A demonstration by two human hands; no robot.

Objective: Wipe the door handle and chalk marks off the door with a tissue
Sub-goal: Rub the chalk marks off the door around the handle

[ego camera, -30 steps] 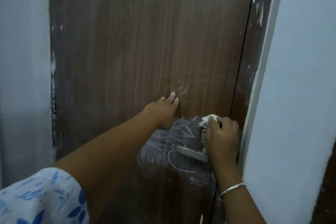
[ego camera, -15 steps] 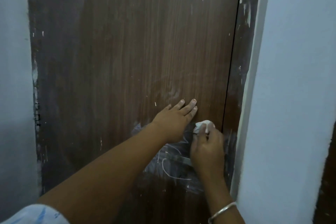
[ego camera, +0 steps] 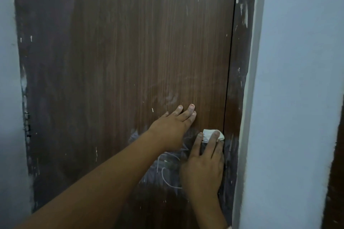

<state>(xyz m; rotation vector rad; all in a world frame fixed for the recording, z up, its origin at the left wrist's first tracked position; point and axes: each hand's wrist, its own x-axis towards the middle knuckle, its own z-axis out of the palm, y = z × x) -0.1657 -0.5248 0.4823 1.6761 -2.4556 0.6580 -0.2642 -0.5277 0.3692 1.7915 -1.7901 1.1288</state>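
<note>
A dark brown wooden door [ego camera: 121, 61] fills the view. White chalk marks [ego camera: 167, 178] smear its lower right part, between my two arms. My left hand [ego camera: 173, 128] lies flat on the door above the marks, fingers spread, holding nothing. My right hand [ego camera: 204, 161] presses a folded white tissue [ego camera: 212, 135] against the door close to its right edge. A short piece of the metal door handle [ego camera: 168, 163] shows left of my right hand; the rest is hidden under that hand.
The brown door frame [ego camera: 240, 61], flecked with white paint, runs down the right side. Pale blue walls [ego camera: 297, 80] stand on both sides of the door. Rough paint edges mark the left jamb [ego camera: 25, 98].
My right hand has opened out flat with the tissue under its fingertips and slid slightly up over the handle. My left hand has shifted right along the door.
</note>
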